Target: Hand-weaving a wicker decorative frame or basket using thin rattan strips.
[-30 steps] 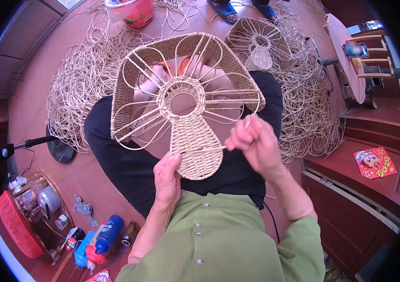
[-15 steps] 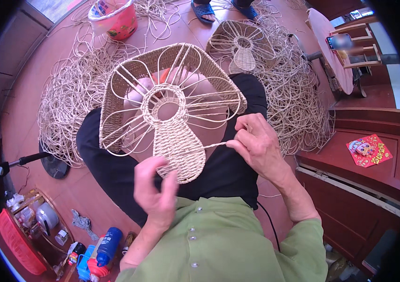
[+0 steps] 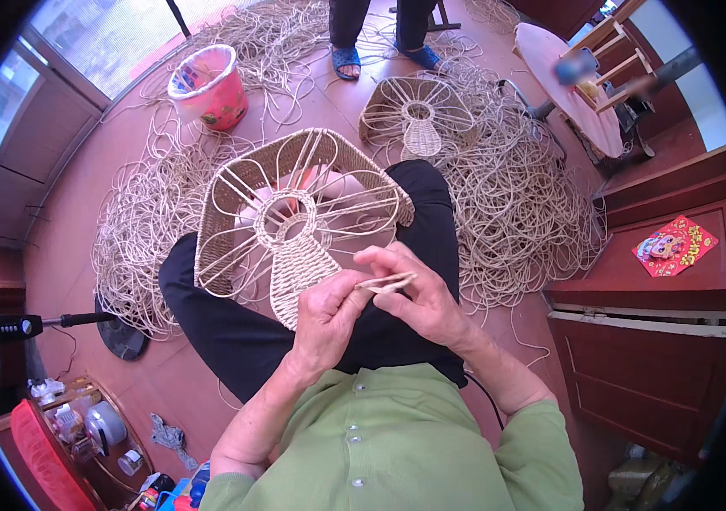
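A partly woven basket [image 3: 363, 162] of pale twisted cord rests between my knees. It has open loops around a woven ring [image 3: 262, 215] and a tightly woven tongue-shaped panel [image 3: 302, 271] on the near side. My left hand [image 3: 325, 311] is closed at the lower right edge of that panel, thumb and finger pinching a folded length of cord [image 3: 388, 283]. From the right, my right hand [image 3: 424, 300] meets it, its fingers bent around the same cord. The hands are close together, and the left covers part of the panel's right edge.
Big tangles of cord lie on the floor at right [image 3: 521, 204] and left [image 3: 137, 221]. A similar woven piece [image 3: 421, 140] stands beyond my right knee. Farther off are a pink bucket [image 3: 225, 100] and another person's blue slippers [image 3: 345, 60]. A red cabinet [image 3: 644, 375] flanks my right.
My left hand has moved right from in front of the panel and now pinches cord. My right hand has come in beside it. The cord stretched between panel and hand is now folded. The view has shifted.
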